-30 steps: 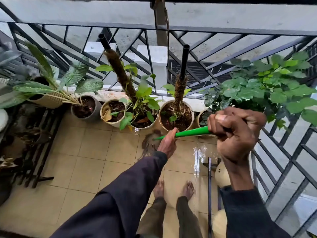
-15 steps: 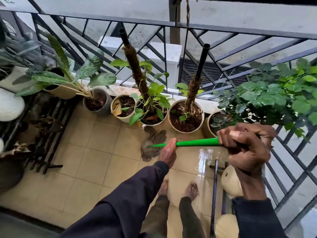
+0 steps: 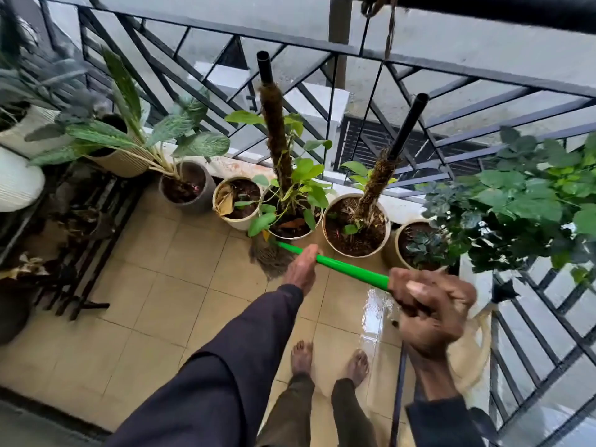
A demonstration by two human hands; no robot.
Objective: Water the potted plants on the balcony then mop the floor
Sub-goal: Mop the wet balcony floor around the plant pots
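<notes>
Green plastic mop handle [image 3: 345, 265] runs diagonally across frame centre. Its brown stringy mop head [image 3: 269, 258] sits on the beige tiled floor [image 3: 161, 301], touching the base of a white round pot [image 3: 292, 237] holding a moss-pole plant. Left hand [image 3: 301, 269] grip clamped round the handle mid-shaft. Right hand [image 3: 429, 312] grip clamped round its upper end, centre right. Wet glossy patch [image 3: 374, 317] on tiles under the handle. More potted plants [image 3: 354, 253] line the black metal railing [image 3: 451, 91] across the top. Bare feet [image 3: 329, 362] bottom centre.

Right hand [image 3: 432, 311] motion-blurred; mop handle [image 3: 351, 270] top end hidden inside it.
</notes>
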